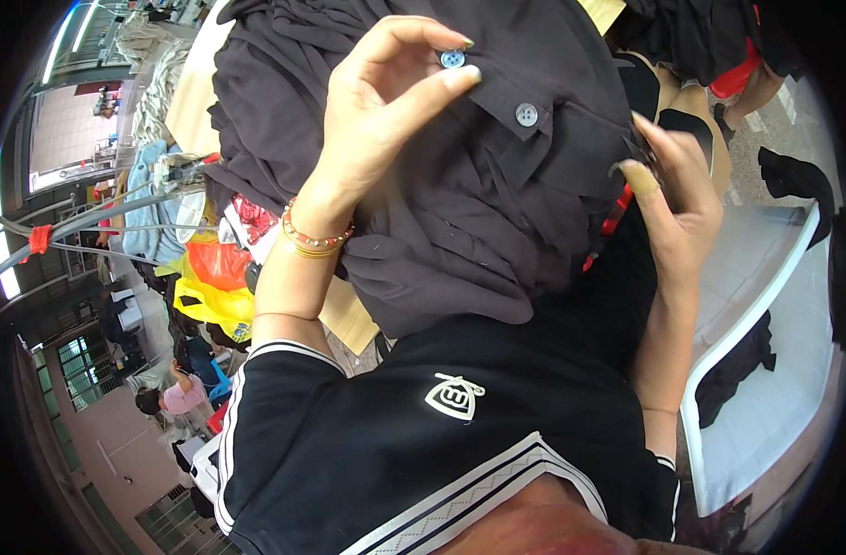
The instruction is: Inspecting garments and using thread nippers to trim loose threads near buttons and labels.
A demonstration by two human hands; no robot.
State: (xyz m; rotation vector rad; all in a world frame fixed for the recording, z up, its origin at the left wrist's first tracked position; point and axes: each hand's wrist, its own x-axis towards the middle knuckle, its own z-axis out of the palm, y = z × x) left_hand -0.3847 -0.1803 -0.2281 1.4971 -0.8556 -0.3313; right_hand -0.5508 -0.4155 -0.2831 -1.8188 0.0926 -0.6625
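My left hand (372, 111) is closed in a pinch, its thumb and index fingertip on either side of a small blue button (452, 59) on a dark garment (571, 83). A second, pale button (526, 115) shows on the same garment, close to a pointed fabric corner. My right hand (677, 199) is at the garment's right edge, its thumb and fingers curled toward each other. Something thin and dark lies between those fingers; its kind is mostly hidden. The dark cloth spreads in loose folds beneath both hands and over my lap.
A white curved bin (765, 398) with dark cloth in it stands at right. Left of me lie a yellow bag (210, 305), an orange-red bag (221, 265) and blue cloth (150, 203). A metal rod (99, 222) crosses the left side. Another person (180, 393) sits farther off.
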